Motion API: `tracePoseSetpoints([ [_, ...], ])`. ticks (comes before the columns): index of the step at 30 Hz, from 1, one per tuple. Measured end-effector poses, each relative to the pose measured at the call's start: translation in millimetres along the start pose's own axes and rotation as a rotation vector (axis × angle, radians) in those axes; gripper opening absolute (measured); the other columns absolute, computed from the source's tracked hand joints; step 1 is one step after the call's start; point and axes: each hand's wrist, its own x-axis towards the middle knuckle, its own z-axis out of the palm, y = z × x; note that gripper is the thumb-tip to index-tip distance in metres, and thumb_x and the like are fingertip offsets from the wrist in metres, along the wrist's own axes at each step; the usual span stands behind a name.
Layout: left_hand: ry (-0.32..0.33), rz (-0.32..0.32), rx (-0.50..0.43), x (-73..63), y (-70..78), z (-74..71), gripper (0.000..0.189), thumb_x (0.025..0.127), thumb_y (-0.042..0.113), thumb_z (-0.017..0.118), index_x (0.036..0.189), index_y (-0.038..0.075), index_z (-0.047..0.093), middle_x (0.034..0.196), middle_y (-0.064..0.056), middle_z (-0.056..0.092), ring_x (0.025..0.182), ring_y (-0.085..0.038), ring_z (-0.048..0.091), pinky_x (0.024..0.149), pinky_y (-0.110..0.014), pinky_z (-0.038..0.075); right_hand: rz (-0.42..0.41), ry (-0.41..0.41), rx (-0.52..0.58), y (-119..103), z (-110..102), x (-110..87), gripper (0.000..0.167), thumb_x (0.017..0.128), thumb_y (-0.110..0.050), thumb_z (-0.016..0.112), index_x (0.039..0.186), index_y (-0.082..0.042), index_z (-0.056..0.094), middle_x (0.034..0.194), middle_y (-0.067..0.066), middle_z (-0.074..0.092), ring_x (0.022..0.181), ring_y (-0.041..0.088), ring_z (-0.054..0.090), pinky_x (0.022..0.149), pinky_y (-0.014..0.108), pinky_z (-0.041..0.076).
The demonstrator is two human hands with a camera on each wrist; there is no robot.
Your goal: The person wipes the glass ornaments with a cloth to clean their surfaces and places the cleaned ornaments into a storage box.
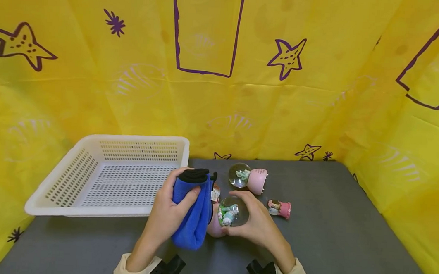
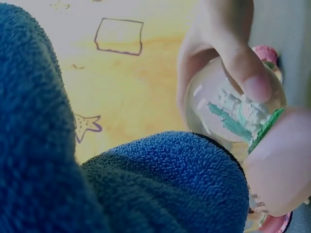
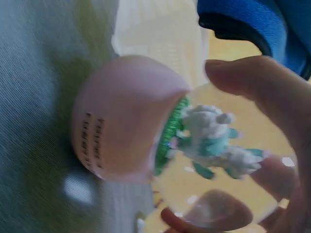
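My left hand (image 1: pixel 166 213) grips a folded blue towel (image 1: pixel 191 226) with black edging, its thumb across the front. My right hand (image 1: pixel 259 222) holds a snow globe by its clear ball, thumb and fingers spread around the glass. Tipped on its side, the snow globe (image 3: pixel 126 121) has a rounded pink base pointing left and a white-and-teal figure on green inside. In the head view the towel is right beside the base and hides part of it; whether they touch I cannot tell. The left wrist view shows mostly towel (image 2: pixel 184 179).
A white perforated basket (image 1: pixel 31 205) stands at the left on the grey table (image 1: pixel 333 242). Behind my hands lies a second pink-based snow globe (image 1: pixel 257 181). A small pink figurine (image 1: pixel 284 209) lies to the right. Another small item (image 1: pixel 216 191) is partly hidden behind the towel.
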Motion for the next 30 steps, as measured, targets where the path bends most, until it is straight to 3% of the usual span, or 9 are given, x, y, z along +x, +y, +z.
tracePoseSetpoints([
  [7,-0.001,-0.022,-0.015,-0.2,-0.2,-2.6,0.042,0.092,0.012,0.069,0.132,0.017,0.056,0.126,-0.006,0.065,0.105,-0.02,0.062,0.09,-0.037,0.051,0.067,-0.071,-0.006,-2,-7,-0.3,0.081,0.063,-0.024,0.091,0.135,-0.019,0.054,0.126,-0.004,0.061,0.102,0.015,0.057,0.088,0.035,0.051],
  [14,0.001,-0.024,-0.004,0.4,-0.8,-4.6,0.042,0.092,0.012,0.069,0.132,0.017,0.056,0.128,-0.006,0.064,0.108,-0.019,0.059,0.093,-0.038,0.05,0.106,-0.11,0.034,2,-7,-0.1,0.083,0.06,-0.038,0.094,0.131,-0.02,0.054,0.116,-0.001,0.063,0.097,0.013,0.056,0.082,0.029,0.049],
  [17,-0.003,-0.017,0.0,0.5,-1.2,-5.1,0.042,0.093,0.012,0.068,0.133,0.016,0.056,0.128,-0.006,0.064,0.108,-0.019,0.06,0.092,-0.039,0.051,0.08,-0.107,0.04,6,-8,1.0,0.081,0.06,-0.038,0.094,0.13,-0.021,0.056,0.115,-0.001,0.066,0.093,0.011,0.056,0.08,0.032,0.049],
  [20,-0.008,-0.003,0.006,0.7,-0.9,-5.3,0.042,0.092,0.012,0.069,0.133,0.018,0.056,0.127,-0.006,0.064,0.107,-0.02,0.061,0.091,-0.041,0.051,0.055,-0.082,0.043,10,-9,2.0,0.078,0.059,-0.037,0.094,0.127,-0.022,0.06,0.117,-0.004,0.068,0.092,0.009,0.056,0.089,0.046,0.044],
  [24,-0.009,0.009,0.027,0.9,0.3,-5.1,0.043,0.091,0.013,0.07,0.132,0.022,0.057,0.127,-0.003,0.065,0.106,-0.02,0.062,0.09,-0.043,0.052,0.079,-0.064,0.13,12,-12,1.7,0.075,0.058,-0.034,0.096,0.124,-0.024,0.063,0.118,-0.005,0.068,0.095,0.011,0.058,0.092,0.049,0.042],
  [27,0.001,0.014,0.058,1.4,0.5,-4.6,0.044,0.091,0.014,0.071,0.132,0.024,0.058,0.128,-0.003,0.065,0.106,-0.021,0.063,0.088,-0.045,0.052,0.116,-0.067,0.242,9,-16,1.0,0.075,0.059,-0.03,0.096,0.124,-0.025,0.061,0.116,-0.002,0.067,0.092,0.016,0.06,0.083,0.034,0.051],
  [30,0.019,0.043,0.106,1.4,-0.5,-3.6,0.045,0.09,0.015,0.072,0.131,0.025,0.059,0.127,-0.003,0.065,0.106,-0.022,0.064,0.086,-0.047,0.053,0.134,-0.072,0.322,5,-21,0.2,0.075,0.061,-0.028,0.095,0.127,-0.027,0.059,0.115,0.003,0.067,0.089,0.018,0.064,0.077,0.03,0.055],
])
